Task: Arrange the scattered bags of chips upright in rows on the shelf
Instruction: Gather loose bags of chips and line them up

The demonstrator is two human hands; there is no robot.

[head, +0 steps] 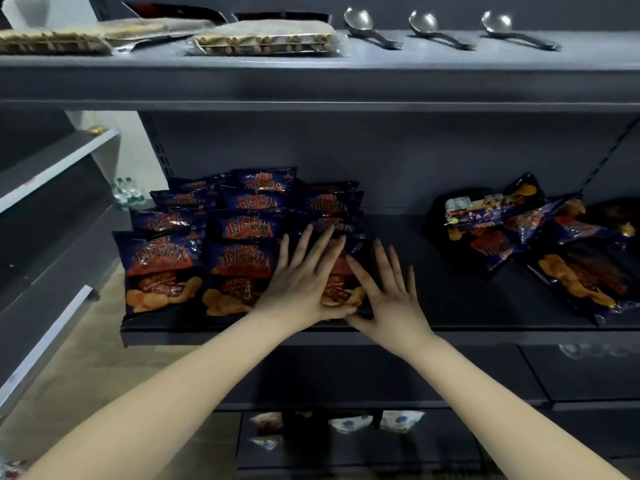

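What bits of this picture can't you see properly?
Head view: the front bag is mostly covered by the left hand and right hand.
The scattered bags run off the right edge.
The bottles are too small to read.
The bottom-shelf packets are blurred.

Three spoons (358, 21) and wafer packs (263, 41) lie on the upper shelf (381, 81); water bottles (126, 194) far left

Dark grey metal shelving (381, 84); beige floor (86, 358) lower left; white wall (138, 161) behind.
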